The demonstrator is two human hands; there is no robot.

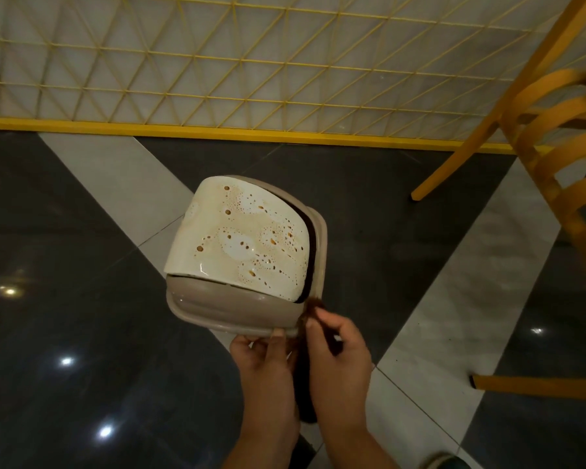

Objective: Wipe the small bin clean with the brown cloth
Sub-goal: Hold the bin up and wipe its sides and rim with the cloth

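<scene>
A small beige bin (pixel 230 308) with a cream swing lid (pixel 241 238) is held up over the floor. Brown droplets and wet streaks cover the lid. My left hand (pixel 268 363) grips the bin's near rim from below. My right hand (pixel 339 353) pinches the brown cloth (pixel 310 311), whose tip touches the bin's lower right corner. The rest of the cloth hangs dark between my two hands, partly hidden.
Below lies a glossy floor (pixel 82 299) of dark and white tiles. A yellow lattice partition (pixel 251 62) with a yellow base rail stands ahead. A yellow wooden chair (pixel 548 170) stands at the right, one leg low at the right edge.
</scene>
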